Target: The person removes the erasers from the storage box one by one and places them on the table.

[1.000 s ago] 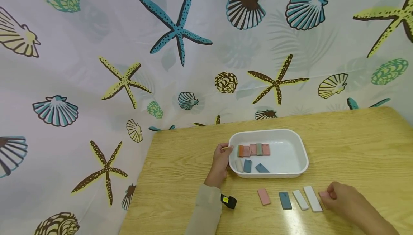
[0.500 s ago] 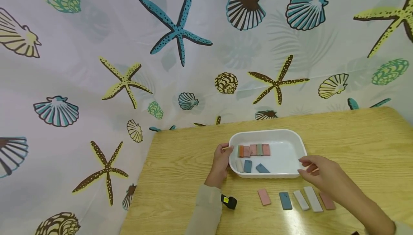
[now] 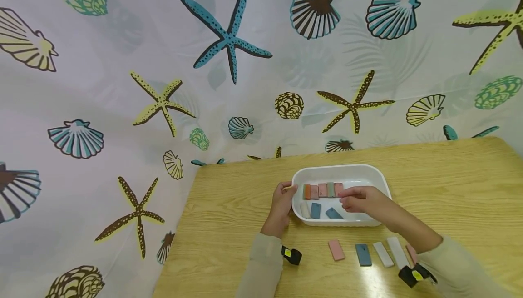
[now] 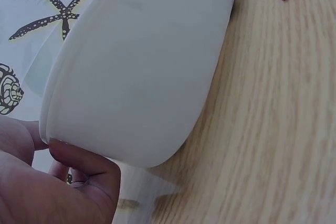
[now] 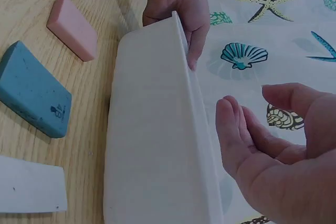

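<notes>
A white plastic tray (image 3: 327, 222) stands on the table; my left hand (image 3: 281, 202) grips its left end, thumb over the rim, as the left wrist view also shows. My right hand (image 3: 365, 202) hovers over the tray's right half. Its thumb and fingers are bent but apart, with nothing between them in the right wrist view. Inside the tray lies a row of pink, orange-and-green and grey-green erasers; the nearest to my fingertips is a pink eraser (image 3: 338, 190). A white eraser (image 3: 304, 210) and two blue erasers, one upright (image 3: 315, 211), one slanted (image 3: 334, 213), lie in front.
Before the tray lie a pink eraser (image 3: 336, 250), a blue eraser (image 3: 363, 255), a small white eraser (image 3: 383, 254) and a long white eraser (image 3: 397, 251). My right sleeve and wrist strap partly cover another pink eraser (image 3: 411, 253). A shell-patterned cloth (image 3: 253, 62) hangs behind the table.
My right hand let go of the pink eraser at the row's right end, then moved up and left over the tray. My left hand stays on the tray's rim.
</notes>
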A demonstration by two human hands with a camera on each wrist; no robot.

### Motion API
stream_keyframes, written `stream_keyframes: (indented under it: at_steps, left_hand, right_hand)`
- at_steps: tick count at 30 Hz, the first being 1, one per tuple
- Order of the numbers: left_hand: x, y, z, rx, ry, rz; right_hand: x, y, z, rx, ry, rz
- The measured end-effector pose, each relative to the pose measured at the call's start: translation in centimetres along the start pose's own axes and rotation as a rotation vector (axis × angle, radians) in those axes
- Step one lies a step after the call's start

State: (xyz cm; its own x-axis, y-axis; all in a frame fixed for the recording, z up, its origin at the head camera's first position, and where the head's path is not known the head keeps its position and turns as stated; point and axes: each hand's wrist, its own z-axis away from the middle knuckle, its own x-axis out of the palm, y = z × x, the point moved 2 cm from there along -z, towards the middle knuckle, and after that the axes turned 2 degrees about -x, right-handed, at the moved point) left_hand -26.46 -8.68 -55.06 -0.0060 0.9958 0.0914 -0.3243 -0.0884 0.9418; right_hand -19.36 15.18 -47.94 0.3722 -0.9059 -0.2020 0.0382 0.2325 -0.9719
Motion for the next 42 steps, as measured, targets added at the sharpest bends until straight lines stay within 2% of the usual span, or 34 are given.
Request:
stream_keyframes:
  at_steps: [3,5,8,12,17,21,31,42]
  left_hand:
    - [0.0,0.0,0.0,-0.005,0.007,0.005]
    - [0.0,0.0,0.0,0.0,0.01,0.004]
    - [-0.1,0.0,-0.1,0.005,0.008,0.006]
    - [0.0,-0.1,-0.1,0.007,-0.001,0.011]
    - [0.0,0.0,0.1,0.005,-0.013,0.014]
    - [0.0,0.0,0.0,0.014,-0.019,0.015]
    - [-0.2,-0.1,0.1,0.016,-0.012,0.006]
    - [-0.2,0.0,0.0,0.016,-0.01,0.012]
  right_hand:
    - [0.3,1.1,-1.4,0.068,-0.009,-0.079]
    - [0.6,1.8,-2.3,0.097,0.007,-0.055]
    - [1.1,2.5,-3.2,0.137,0.04,0.061]
    - [1.5,3.0,-3.8,0.156,0.063,0.286]
    - [2.1,3.0,-3.8,0.164,0.05,0.45]
    - [2.7,2.9,-4.0,0.123,0.04,0.494]
    - [4.2,3.1,-4.6,0.096,0.054,0.542]
    - [4.5,2.7,-4.8,0.133,0.058,0.576]
